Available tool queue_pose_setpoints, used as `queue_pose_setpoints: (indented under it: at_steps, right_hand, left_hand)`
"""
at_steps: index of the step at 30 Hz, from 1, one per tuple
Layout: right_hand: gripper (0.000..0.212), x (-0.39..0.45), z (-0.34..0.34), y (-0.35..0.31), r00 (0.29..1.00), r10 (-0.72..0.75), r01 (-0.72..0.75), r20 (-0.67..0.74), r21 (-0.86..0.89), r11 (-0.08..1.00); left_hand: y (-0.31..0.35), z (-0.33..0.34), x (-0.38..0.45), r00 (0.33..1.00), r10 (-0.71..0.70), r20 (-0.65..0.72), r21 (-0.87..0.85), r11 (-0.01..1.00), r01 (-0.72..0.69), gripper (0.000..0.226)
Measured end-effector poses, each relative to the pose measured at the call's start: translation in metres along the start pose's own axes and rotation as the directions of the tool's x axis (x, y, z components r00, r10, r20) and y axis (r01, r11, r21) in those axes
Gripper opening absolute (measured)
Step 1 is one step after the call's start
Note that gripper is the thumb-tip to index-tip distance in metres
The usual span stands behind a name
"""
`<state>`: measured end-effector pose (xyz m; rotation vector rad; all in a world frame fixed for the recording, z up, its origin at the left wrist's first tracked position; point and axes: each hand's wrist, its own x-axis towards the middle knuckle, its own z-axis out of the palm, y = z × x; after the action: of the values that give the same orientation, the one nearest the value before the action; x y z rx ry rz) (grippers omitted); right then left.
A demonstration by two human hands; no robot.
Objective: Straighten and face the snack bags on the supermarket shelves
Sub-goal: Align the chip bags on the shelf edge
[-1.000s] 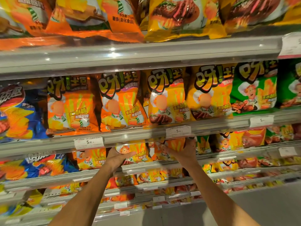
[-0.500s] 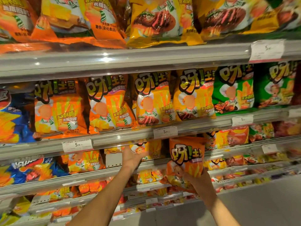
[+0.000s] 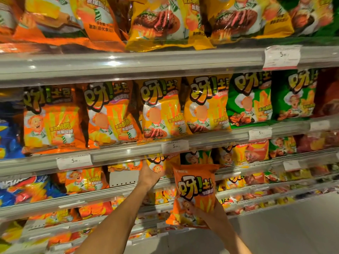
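Observation:
My right hand (image 3: pixel 211 215) grips an orange snack bag (image 3: pixel 195 191) by its lower part, holding it upright in front of the shelves with its printed face toward me. My left hand (image 3: pixel 149 175) reaches up to the third shelf and holds a yellow snack bag (image 3: pixel 158 165) that stands there just under the price rail. Beside that bag, to the left, the shelf shows a gap with a white divider (image 3: pixel 123 177). Orange, yellow and green bags (image 3: pixel 159 110) stand upright on the shelf above.
A clear price rail (image 3: pixel 128 154) with white tags runs along each shelf edge. Blue chip bags (image 3: pixel 22 189) fill the left end. Lower shelves hold several smaller orange and red packs. Grey floor (image 3: pixel 293 226) shows at the lower right.
My right hand has drawn the orange bag out from the third shelf and lowered it toward me. My left hand stays up at the yellow bag on that shelf.

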<state>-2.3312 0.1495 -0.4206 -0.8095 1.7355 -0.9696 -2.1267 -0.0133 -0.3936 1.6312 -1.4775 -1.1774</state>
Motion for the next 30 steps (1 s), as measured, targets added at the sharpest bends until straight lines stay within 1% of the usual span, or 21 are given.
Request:
queue_pose_setpoints:
  at_steps: [2, 4, 7, 8, 9, 10, 11, 12, 14, 15, 18, 20, 21, 22, 24, 27, 29, 30]
  right_hand:
    - [0.120, -0.003, 0.007, -0.002, 0.999, -0.009, 0.008, 0.050, 0.011, 1.000]
    - [0.113, -0.007, 0.018, -0.005, 0.997, -0.015, 0.015, 0.076, 0.002, 1.000]
    - [0.099, -0.011, 0.041, -0.011, 0.992, -0.058, 0.060, 0.109, -0.016, 0.998]
    - [0.098, -0.011, 0.051, -0.013, 0.990, -0.063, 0.065, 0.123, -0.017, 0.998]
    - [0.098, -0.011, 0.061, -0.016, 0.988, -0.067, 0.071, 0.136, -0.020, 0.997]
    - [0.097, -0.012, 0.072, -0.020, 0.985, -0.083, 0.088, 0.154, -0.026, 0.996]
    - [0.095, -0.012, 0.084, -0.024, 0.978, -0.102, 0.110, 0.182, -0.031, 0.993]
    - [0.090, -0.012, 0.096, -0.029, 0.970, -0.122, 0.132, 0.212, -0.036, 0.991]
    - [0.079, -0.010, 0.122, -0.041, 0.959, -0.148, 0.169, 0.243, -0.066, 0.983]
    - [0.076, -0.009, 0.136, -0.048, 0.957, -0.156, 0.183, 0.244, -0.090, 0.979]
    - [0.084, 0.005, 0.172, -0.066, 0.951, -0.166, 0.209, 0.259, -0.151, 0.966]
    - [0.085, 0.015, 0.189, -0.079, 0.941, -0.211, 0.248, 0.264, -0.115, 0.962]
    - [0.082, 0.019, 0.196, -0.086, 0.941, -0.231, 0.261, 0.248, -0.096, 0.961]
    - [0.077, 0.024, 0.203, -0.093, 0.943, -0.250, 0.273, 0.219, -0.081, 0.959]
    - [0.068, 0.031, 0.214, -0.106, 0.947, -0.289, 0.299, 0.141, -0.062, 0.952]
    - [0.075, 0.040, 0.226, -0.120, 0.944, -0.326, 0.329, 0.055, -0.088, 0.940]
    - [0.074, 0.046, 0.229, -0.125, 0.951, -0.304, 0.308, 0.052, -0.141, 0.941]
    - [0.067, 0.047, 0.230, -0.127, 0.954, -0.290, 0.299, 0.070, -0.194, 0.934]
  left_hand:
    - [0.000, -0.007, -0.007, 0.999, 0.002, 0.052, -0.015, 1.000, -0.002, 0.064]
    - [-0.006, -0.016, -0.017, 0.996, 0.018, 0.092, -0.034, 0.999, -0.015, 0.052]
    - [-0.021, -0.041, -0.034, 0.998, 0.039, 0.056, -0.078, 0.996, -0.035, 0.045]
    - [-0.028, -0.053, -0.038, 0.997, 0.078, 0.027, -0.036, 0.996, -0.077, 0.044]
    - [-0.037, -0.067, -0.043, 0.991, 0.134, -0.012, 0.046, 0.990, -0.133, 0.045]
    - [-0.048, -0.082, -0.048, 0.979, 0.198, -0.053, 0.172, 0.967, -0.186, 0.049]
    - [-0.060, -0.097, -0.054, 0.960, 0.265, -0.087, 0.305, 0.925, -0.228, 0.053]
    - [-0.070, -0.112, -0.060, 0.947, 0.302, -0.112, 0.411, 0.882, -0.232, 0.057]
    - [-0.090, -0.136, -0.069, 0.949, 0.287, -0.134, 0.541, 0.823, -0.173, 0.064]
    - [-0.098, -0.146, -0.071, 0.953, 0.274, -0.129, 0.612, 0.779, -0.141, 0.065]
    - [-0.117, -0.171, -0.072, 0.970, 0.233, -0.066, 0.795, 0.600, -0.090, 0.071]
    - [-0.125, -0.181, -0.071, 0.979, 0.201, -0.007, 0.872, 0.481, -0.093, 0.075]
    - [-0.128, -0.183, -0.072, 0.982, 0.190, 0.018, 0.889, 0.446, -0.103, 0.079]
    - [-0.130, -0.184, -0.073, 0.983, 0.183, 0.034, 0.895, 0.432, -0.112, 0.084]
    - [-0.134, -0.185, -0.074, 0.985, 0.170, 0.042, 0.885, 0.451, -0.115, 0.091]
    - [-0.136, -0.187, -0.074, 0.985, 0.168, 0.045, 0.877, 0.466, -0.119, 0.094]
    - [-0.137, -0.188, -0.073, 0.985, 0.166, 0.042, 0.871, 0.477, -0.118, 0.094]
    - [-0.138, -0.189, -0.073, 0.985, 0.167, 0.046, 0.869, 0.479, -0.122, 0.095]
